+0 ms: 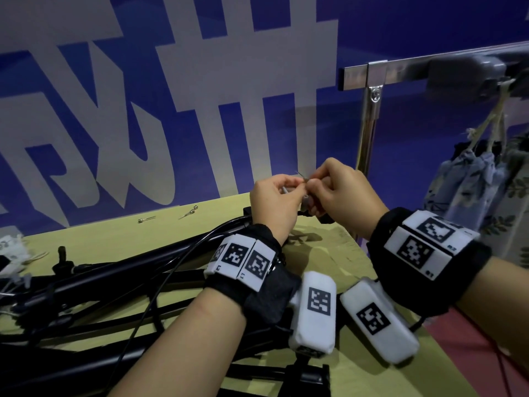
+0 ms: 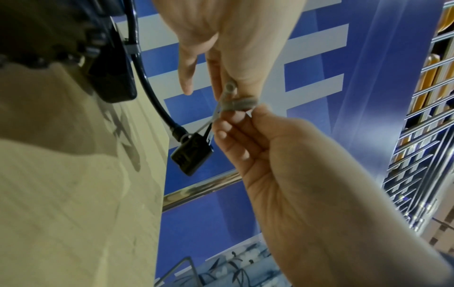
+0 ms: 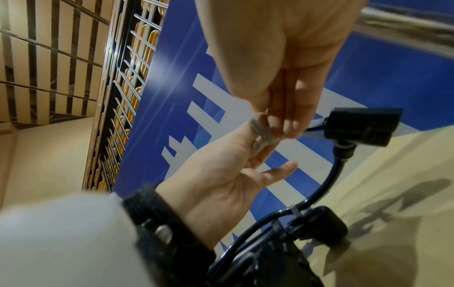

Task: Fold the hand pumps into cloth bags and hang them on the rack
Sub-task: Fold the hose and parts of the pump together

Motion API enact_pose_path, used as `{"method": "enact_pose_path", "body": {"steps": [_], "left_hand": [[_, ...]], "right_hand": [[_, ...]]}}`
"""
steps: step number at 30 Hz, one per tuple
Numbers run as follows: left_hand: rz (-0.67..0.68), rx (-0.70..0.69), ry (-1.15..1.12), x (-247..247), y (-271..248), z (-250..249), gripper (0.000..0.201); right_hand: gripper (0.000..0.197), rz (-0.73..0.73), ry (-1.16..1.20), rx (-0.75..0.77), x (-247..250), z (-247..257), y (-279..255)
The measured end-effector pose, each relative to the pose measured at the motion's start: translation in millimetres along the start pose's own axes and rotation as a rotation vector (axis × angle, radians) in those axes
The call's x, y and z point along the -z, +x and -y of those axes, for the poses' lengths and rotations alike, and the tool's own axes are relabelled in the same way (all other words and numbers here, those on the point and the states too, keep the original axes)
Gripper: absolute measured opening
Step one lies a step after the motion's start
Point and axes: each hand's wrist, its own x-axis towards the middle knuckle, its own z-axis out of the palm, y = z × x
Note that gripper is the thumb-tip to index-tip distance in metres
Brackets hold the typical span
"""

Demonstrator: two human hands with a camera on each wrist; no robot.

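Both hands pinching one small part, raised above the table's far edge.
Left hand [image 1: 273,202] and right hand [image 1: 343,193] each nip the small grey plastic clip [image 2: 239,103]; black hand pumps [image 1: 114,285] lie on the yellow table [image 1: 337,253], patterned cloth bags [image 1: 472,181] hang on the metal rack [image 1: 369,73] at right.

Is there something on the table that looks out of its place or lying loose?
Two small metal needles lie loose near the table's far edge, apart from the black pumps. Otherwise nothing stands out; both hands pinch a small grey part.
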Motion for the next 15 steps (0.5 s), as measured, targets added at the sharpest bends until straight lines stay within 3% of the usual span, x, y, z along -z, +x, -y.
{"method": "enact_pose_path", "body": {"steps": [2,8,15], "left_hand": [[-0.022,0.010,-0.006,-0.2,1.0,0.6,0.009],[0.031,-0.016,0.045,0.1,-1.1,1.2,0.012],[0.027,-0.016,0.029,-0.1,0.0,3.5,0.012]], "right_hand": [[0.006,0.026,0.050,-0.006,1.4,-0.2,-0.4],[0.019,-0.104,-0.085,-0.019,-3.5,-0.4,4.5],[0.006,-0.119,-0.240,-0.033,-8.5,9.1,7.8]]}}
